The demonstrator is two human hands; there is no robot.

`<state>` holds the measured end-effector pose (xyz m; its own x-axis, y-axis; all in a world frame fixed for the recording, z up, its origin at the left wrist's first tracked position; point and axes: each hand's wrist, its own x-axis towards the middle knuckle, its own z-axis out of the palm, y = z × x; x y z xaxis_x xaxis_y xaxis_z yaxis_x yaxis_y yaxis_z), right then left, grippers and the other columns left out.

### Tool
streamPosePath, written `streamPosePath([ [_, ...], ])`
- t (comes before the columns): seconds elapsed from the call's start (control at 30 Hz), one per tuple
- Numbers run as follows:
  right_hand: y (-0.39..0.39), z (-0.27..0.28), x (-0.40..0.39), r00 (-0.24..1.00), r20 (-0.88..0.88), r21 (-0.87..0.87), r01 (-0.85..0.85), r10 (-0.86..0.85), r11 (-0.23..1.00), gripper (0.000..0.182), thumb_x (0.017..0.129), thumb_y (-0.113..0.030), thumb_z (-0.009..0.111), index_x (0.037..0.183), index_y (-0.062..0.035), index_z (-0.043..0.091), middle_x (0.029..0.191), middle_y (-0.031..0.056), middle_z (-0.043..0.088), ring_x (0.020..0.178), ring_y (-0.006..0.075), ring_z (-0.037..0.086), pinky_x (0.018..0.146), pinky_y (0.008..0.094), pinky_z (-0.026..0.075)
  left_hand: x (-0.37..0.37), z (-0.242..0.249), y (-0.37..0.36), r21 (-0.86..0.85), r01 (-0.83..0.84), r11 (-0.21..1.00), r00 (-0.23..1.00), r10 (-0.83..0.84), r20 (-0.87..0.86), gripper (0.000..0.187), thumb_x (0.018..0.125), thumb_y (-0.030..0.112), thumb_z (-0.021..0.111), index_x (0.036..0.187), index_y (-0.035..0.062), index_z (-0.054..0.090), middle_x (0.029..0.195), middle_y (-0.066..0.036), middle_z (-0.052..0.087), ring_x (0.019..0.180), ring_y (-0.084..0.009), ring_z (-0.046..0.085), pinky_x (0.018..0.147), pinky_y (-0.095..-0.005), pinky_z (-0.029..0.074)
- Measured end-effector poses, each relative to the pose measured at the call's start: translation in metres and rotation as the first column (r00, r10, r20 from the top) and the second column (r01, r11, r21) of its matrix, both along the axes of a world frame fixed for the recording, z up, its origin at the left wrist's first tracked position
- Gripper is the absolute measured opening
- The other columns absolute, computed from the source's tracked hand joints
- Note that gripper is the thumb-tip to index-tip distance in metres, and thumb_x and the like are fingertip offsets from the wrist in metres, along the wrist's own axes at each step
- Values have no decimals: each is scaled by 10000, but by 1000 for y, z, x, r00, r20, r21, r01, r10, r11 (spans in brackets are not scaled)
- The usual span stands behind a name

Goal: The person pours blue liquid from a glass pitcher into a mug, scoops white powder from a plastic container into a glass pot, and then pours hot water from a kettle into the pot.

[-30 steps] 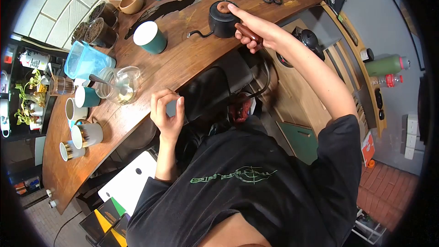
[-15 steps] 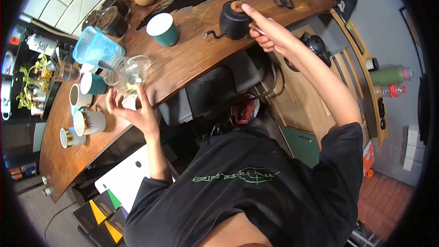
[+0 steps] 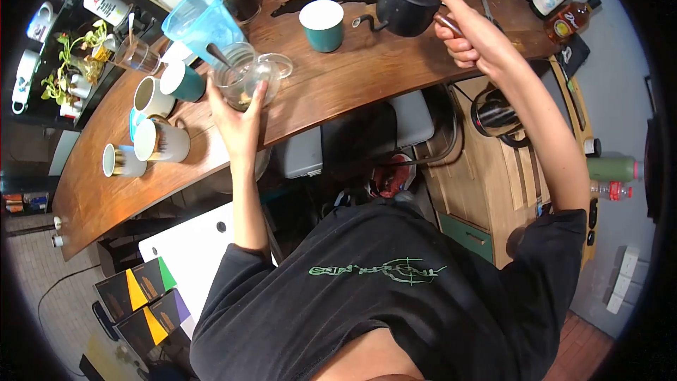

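My right hand [image 3: 474, 37] is closed round the handle of a black gooseneck kettle [image 3: 403, 8], thumb pressed on its brown lid knob. The kettle is by the far side of the wooden table, its thin spout pointing left. My left hand [image 3: 238, 123] wraps its thumb and fingers around the near side of a clear glass jar [image 3: 243, 79]. A dark-handled spoon [image 3: 217, 55] leans in it, and pale yellowish bits show near its bottom. A white-lined teal cup [image 3: 323, 34] stands between jar and kettle. Left of the jar lies a tilted second teal cup [image 3: 185, 82].
White mugs [image 3: 169, 142] with dark and gold patterns sit at the table's left. A blue plastic container [image 3: 204, 22] stands behind the jar. Bottles [image 3: 572, 20] and scissors [image 3: 486, 8] are at the right end. A glass pot [image 3: 497, 111] rests lower right.
My left hand has closed in on the glass jar from open fingers beside it. My right hand still holds the kettle. The view has shifted, so the table's things appear farther right.
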<state>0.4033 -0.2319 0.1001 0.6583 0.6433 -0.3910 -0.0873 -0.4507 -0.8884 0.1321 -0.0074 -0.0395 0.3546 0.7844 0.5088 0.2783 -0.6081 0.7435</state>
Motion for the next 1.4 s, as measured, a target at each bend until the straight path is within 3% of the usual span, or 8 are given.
streamPosePath([
  [0.07, 8, 6, -2, 1000, 19, 20, 3, -4, 1000, 701, 815, -821, 538, 607, -172, 375, 474, -108, 258, 364, 14, 196, 370, 197, 152, 1, 2, 8, -81, 96, 992, 995, -96, 11, 783, 797, 249, 847, 1405, -37, 444, 1306, -213, 578, 1244, -295, 543, 1083, -418, 406],
  [0.1, 12, 10, -2, 999, 48, 7, 1, -1, 1000, 702, 813, -823, 539, 607, -173, 372, 473, -108, 257, 364, 14, 194, 372, 198, 153, 3, -1, 9, -51, 59, 997, 998, -58, 36, 713, 769, 227, 866, 1339, -22, 517, 1237, -176, 631, 1174, -267, 595, 1033, -399, 456],
  [0.2, 26, 27, -7, 995, 96, -19, -12, 13, 1000, 709, 809, -828, 536, 603, -169, 374, 479, -111, 243, 377, 14, 192, 387, 202, 153, 1, 0, 4, -140, 134, 981, 985, -117, 124, 794, 713, 221, 898, 1348, -42, 500, 1249, -201, 613, 1146, -289, 608, 1003, -394, 474],
  [0.27, 36, 39, -13, 996, 10, 24, -94, 94, 995, 670, 941, -723, 448, 616, -140, 389, 491, -70, 295, 364, 43, 251, 351, 221, 189, -1, 1, -2, -150, 154, 977, 982, -135, 132, 808, 693, 207, 906, 1350, -33, 501, 1244, -188, 618, 1135, -276, 620, 982, -388, 497],
  [0.47, 63, 47, -26, 993, 66, 26, -104, 103, 994, 655, 949, -698, 465, 609, -142, 403, 494, -76, 296, 360, 43, 245, 345, 222, 182, -3, 14, -20, -43, 254, 966, 954, -243, 177, 831, 644, 250, 925, 1306, -38, 513, 1227, -189, 610, 1139, -281, 613, 982, -398, 497],
  [0.73, 85, 52, -45, 943, 334, -74, 26, 0, 997, 706, 918, -706, 518, 559, -99, 484, 483, -35, 400, 397, 72, 331, 398, 236, 234, 5, 9, -12, -21, 232, 973, 960, -225, 168, 811, 640, 305, 915, 1267, -36, 533, 1171, -198, 606, 1100, -336, 613, 965, -418, 485],
  [0.77, 87, 35, -26, 940, 321, -43, -105, 114, 993, 710, 812, -824, 531, 600, -160, 393, 486, -111, 237, 393, 13, 200, 402, 201, 151, 5, 8, -11, -23, 233, 972, 960, -226, 165, 808, 638, 304, 915, 1264, -35, 533, 1168, -199, 606, 1097, -335, 614, 963, -419, 486],
  [1.4, 109, 27, -23, 900, 418, -46, -116, 124, 992, 702, 824, -806, 535, 603, -153, 402, 493, -106, 248, 400, 22, 204, 410, 207, 156, 12, -6, -8, -29, 292, 956, 944, -283, 173, 827, 617, 291, 920, 1269, -27, 524, 1152, -195, 615, 1056, -330, 638, 919, -414, 511],
])
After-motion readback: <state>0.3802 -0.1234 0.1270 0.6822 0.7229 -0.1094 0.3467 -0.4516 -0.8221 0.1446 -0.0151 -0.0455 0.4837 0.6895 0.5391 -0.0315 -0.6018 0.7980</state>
